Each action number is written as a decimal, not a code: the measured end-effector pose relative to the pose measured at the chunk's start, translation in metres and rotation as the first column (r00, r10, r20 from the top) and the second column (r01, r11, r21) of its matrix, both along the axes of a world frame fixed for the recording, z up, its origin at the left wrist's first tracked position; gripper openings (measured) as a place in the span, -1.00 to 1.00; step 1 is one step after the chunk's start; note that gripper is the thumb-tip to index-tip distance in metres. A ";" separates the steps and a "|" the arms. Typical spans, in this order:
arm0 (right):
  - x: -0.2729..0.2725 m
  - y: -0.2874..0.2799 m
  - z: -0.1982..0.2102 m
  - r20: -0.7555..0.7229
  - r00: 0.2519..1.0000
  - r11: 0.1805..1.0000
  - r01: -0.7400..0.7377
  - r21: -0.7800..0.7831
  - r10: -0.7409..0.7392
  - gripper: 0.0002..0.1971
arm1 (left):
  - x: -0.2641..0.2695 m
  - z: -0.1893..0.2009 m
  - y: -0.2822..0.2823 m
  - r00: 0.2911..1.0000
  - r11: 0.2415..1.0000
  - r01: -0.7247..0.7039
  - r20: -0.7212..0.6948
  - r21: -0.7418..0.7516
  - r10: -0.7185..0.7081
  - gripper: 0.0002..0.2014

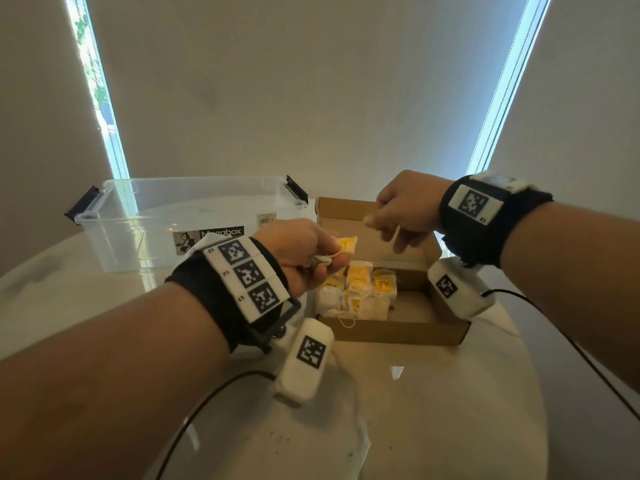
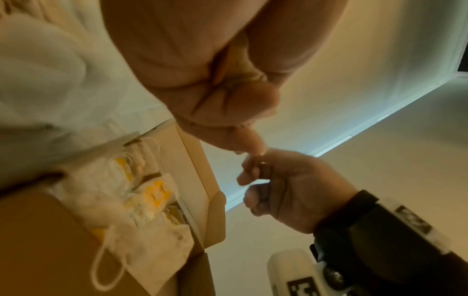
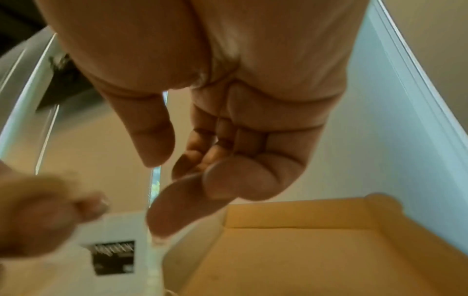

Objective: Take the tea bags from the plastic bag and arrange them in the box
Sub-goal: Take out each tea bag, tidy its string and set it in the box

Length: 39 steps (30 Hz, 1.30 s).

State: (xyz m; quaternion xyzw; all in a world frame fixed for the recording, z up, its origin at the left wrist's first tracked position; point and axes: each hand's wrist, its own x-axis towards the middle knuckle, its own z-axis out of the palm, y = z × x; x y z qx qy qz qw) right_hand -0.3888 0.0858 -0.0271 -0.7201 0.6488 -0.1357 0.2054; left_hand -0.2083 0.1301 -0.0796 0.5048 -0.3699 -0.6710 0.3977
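Observation:
Over the left end of the open cardboard box (image 1: 398, 332), my left hand (image 1: 308, 254) grips a small bunch of tea bags (image 1: 323, 262) with a yellow tag (image 1: 347, 244) sticking up. My right hand (image 1: 401, 213) hovers above the box's back flap with its fingers curled. It pinches a small pale piece (image 1: 369, 220) that looks like a tea bag tag. The left wrist view shows the right hand (image 2: 278, 180) touching a fingertip of my left hand (image 2: 215, 100). Several tea bags (image 1: 360, 292) (image 2: 142, 196) lie in the box's left half, and its right half is bare.
A clear plastic storage tub (image 1: 166, 216) with dark clips stands behind the box at the left. The round pale table (image 1: 450, 393) carries a flat clear plastic sheet (image 1: 339, 441) near its front edge. Cables run from both wrist units.

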 end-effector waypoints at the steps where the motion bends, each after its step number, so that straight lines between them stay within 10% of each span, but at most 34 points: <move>1: 0.003 0.005 0.003 0.100 0.995 0.998 -0.013 0.061 0.007 -0.69 | -0.004 0.000 0.001 1.000 1.000 -0.014 -0.010 -0.008 0.014 -0.79; 4: 0.012 0.015 0.009 0.256 0.967 0.975 -0.066 0.214 0.009 -0.53 | -0.011 -0.002 0.003 0.997 0.998 -0.055 -0.054 -0.030 0.053 -0.81; 11: 0.006 0.018 0.005 0.225 0.965 0.980 -0.161 0.118 0.132 -0.89 | -0.014 -0.002 0.004 0.996 0.995 -0.079 -0.057 -0.065 0.075 -0.74; 15: -0.004 0.016 0.004 0.246 0.965 0.985 -0.128 0.115 0.097 -0.92 | -0.008 -0.006 0.004 0.985 0.994 0.015 0.173 -0.107 0.003 -0.73; 24: -0.030 -0.007 -0.016 -0.382 0.916 0.987 -0.072 0.146 0.123 -0.92 | 0.008 -0.009 0.008 0.665 0.928 0.371 0.706 -0.030 -0.243 -0.81; 39: -0.007 -0.025 -0.057 -0.492 0.858 0.983 -0.073 0.167 0.148 -0.86 | -0.001 -0.026 0.008 0.383 0.868 0.496 0.895 0.011 -0.231 -0.81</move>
